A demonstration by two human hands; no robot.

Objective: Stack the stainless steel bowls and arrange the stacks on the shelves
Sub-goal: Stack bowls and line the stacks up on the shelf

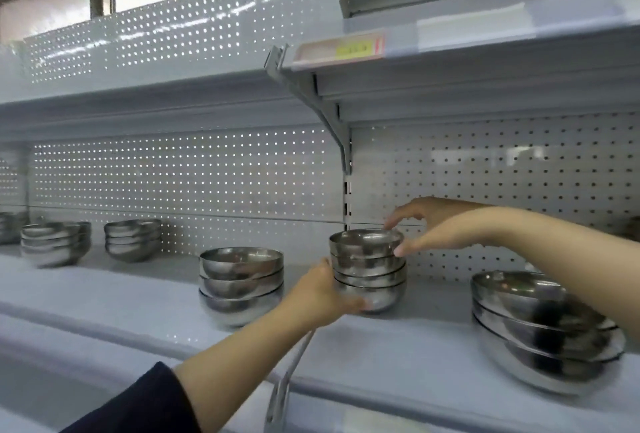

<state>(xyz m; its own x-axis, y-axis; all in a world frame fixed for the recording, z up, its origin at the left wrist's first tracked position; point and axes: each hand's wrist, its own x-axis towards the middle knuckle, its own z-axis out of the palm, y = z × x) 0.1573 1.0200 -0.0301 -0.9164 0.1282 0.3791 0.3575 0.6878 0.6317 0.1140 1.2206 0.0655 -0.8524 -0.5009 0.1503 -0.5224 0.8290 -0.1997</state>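
A stack of several stainless steel bowls (369,268) stands on the grey shelf (145,297), near its middle. My left hand (322,292) grips the bottom bowl of this stack from the left, thumb up along its side. My right hand (429,224) reaches in from the right and holds the top bowl's rim between thumb and fingers. To the left stands a stack of three bowls (241,282). A larger tilted stack (540,325) sits at the right, partly behind my right forearm.
More bowl stacks stand further left: one (133,238), another (55,240), and one at the frame's edge (10,226). A perforated back panel (187,172) closes the rear. An upper shelf (467,75) with a price label overhangs. A metal bracket (284,387) hangs below the front edge.
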